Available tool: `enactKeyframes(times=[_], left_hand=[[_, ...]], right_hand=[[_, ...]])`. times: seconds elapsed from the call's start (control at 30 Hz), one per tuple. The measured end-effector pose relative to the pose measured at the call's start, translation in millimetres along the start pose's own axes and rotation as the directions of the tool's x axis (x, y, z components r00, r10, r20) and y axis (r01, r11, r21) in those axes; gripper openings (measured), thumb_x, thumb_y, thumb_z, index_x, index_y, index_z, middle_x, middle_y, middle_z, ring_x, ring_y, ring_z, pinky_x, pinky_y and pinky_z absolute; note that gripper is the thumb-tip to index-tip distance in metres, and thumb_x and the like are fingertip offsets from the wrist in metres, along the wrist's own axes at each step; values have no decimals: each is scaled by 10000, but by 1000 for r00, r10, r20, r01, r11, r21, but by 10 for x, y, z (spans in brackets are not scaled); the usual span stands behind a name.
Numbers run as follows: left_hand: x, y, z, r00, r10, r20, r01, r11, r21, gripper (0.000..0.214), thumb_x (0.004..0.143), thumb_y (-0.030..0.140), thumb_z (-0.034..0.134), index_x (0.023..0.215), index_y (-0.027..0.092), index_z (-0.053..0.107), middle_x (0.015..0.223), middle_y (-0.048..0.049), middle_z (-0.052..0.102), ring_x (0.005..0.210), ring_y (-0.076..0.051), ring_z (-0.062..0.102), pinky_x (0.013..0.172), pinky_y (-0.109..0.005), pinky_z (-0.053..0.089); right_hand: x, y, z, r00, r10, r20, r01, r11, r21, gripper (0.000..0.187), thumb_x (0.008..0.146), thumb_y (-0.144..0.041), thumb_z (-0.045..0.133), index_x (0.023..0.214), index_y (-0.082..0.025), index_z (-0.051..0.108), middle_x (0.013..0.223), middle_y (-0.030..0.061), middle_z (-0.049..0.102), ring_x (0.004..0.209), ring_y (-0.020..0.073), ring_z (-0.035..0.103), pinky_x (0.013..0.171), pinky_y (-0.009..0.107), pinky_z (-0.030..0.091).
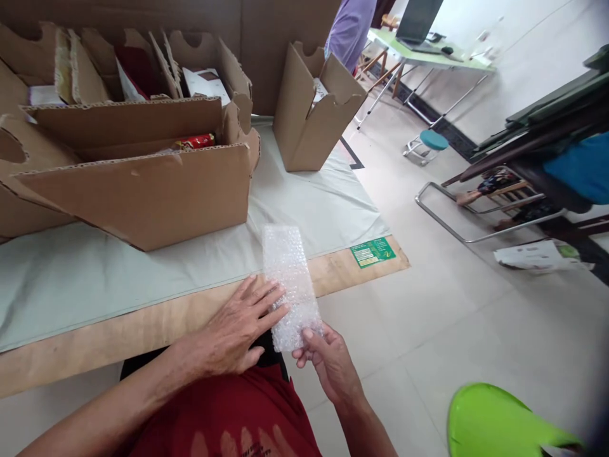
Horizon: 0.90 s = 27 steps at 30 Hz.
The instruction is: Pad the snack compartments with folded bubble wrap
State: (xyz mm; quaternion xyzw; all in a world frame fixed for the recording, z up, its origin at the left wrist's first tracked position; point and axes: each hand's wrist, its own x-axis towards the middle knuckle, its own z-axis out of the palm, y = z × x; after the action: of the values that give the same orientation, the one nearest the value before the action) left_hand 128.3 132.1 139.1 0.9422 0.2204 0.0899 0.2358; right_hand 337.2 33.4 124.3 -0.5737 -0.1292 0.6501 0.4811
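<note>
A long bubble-wrap pouch (289,279) lies across the front edge of the table. My left hand (238,330) rests flat on the table edge, its fingers spread and touching the pouch's left side. My right hand (328,365) pinches the near end of the pouch between thumb and fingers, just off the table edge.
Open cardboard boxes (143,184) with packaged goods stand on the grey-green cloth (95,273) at left; another box (314,114) stands at the back. A person in purple (349,28) stands beyond. To the right there are a folding table (428,57), a stool (431,143) and a green seat (495,425).
</note>
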Motion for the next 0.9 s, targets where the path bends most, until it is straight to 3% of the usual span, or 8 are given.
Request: enactKeyframes(times=[0.23, 0.37, 0.43, 0.5, 0.6, 0.7, 0.8, 0.9], left_hand=[[38, -45, 85, 948, -62, -311, 22, 991, -130, 402, 925, 117, 522, 1314, 185, 598, 1337, -112, 700, 1344, -265, 574, 1205, -514, 328], [247, -18, -51, 836, -412, -363, 264, 881, -393, 250, 963, 205, 506, 1145, 199, 677, 954, -47, 778, 886, -195, 708, 835, -337, 537], [349, -27, -110, 781, -550, -295, 376, 792, -481, 275, 956, 256, 527, 1183, 193, 669, 795, -1, 737, 710, -156, 658, 686, -271, 502], [429, -51, -133, 752, -600, -274, 419, 755, -504, 332, 941, 268, 539, 1241, 179, 649, 672, 44, 662, 602, -124, 590, 612, -236, 450], [499, -96, -102, 733, -603, -314, 453, 778, -435, 408, 918, 247, 562, 1316, 175, 613, 622, 73, 588, 556, -112, 540, 578, -223, 419], [520, -131, -31, 720, -558, -413, 473, 830, -296, 477, 902, 217, 602, 1376, 186, 564, 763, 30, 657, 674, -143, 614, 650, -247, 487], [501, -150, 23, 713, -456, -532, 473, 873, -115, 495, 914, 216, 628, 1398, 185, 533, 1007, -64, 690, 889, -208, 666, 784, -323, 553], [437, -137, 4, 740, -344, -578, 407, 913, -21, 457, 931, 267, 646, 1371, 195, 546, 1225, -143, 647, 1066, -263, 649, 892, -408, 567]], right_hand=[[51, -214, -33, 939, -107, 327, 86, 993, 78, 370, 811, -513, 811, 962, -183, 738, 790, 71, 772, 671, 175, 736, 519, 221, 547], [132, -381, -15, 830, -369, 418, 421, 906, -35, 484, 910, -568, 678, 1275, -251, 683, 1169, 129, 766, 1020, 262, 738, 661, 326, 609], [174, -435, 16, 755, -525, 394, 638, 728, -251, 391, 957, -438, 655, 1316, -282, 652, 1207, 108, 752, 1009, 245, 725, 722, 358, 605], [226, -467, 64, 614, -673, 413, 773, 406, -488, 354, 957, -284, 654, 1311, -296, 640, 1208, 87, 745, 999, 234, 709, 817, 399, 587], [337, -480, 144, 412, -729, 546, 750, -69, -658, 390, 919, -204, 661, 1305, -250, 627, 1245, 102, 720, 1110, 277, 658, 952, 473, 527], [450, -463, 190, 426, -661, 618, 647, -255, -719, 366, 918, -259, 660, 1277, -191, 631, 1287, 130, 693, 1131, 315, 622, 926, 485, 504], [507, -445, 196, 489, -610, 623, 583, -303, -754, 336, 935, -306, 646, 1246, -182, 644, 1289, 133, 688, 1132, 323, 606, 899, 469, 483], [511, -465, 184, 488, -586, 647, 577, -340, -743, 321, 955, -299, 628, 1255, -184, 644, 1293, 124, 695, 1131, 316, 606, 896, 459, 459]])
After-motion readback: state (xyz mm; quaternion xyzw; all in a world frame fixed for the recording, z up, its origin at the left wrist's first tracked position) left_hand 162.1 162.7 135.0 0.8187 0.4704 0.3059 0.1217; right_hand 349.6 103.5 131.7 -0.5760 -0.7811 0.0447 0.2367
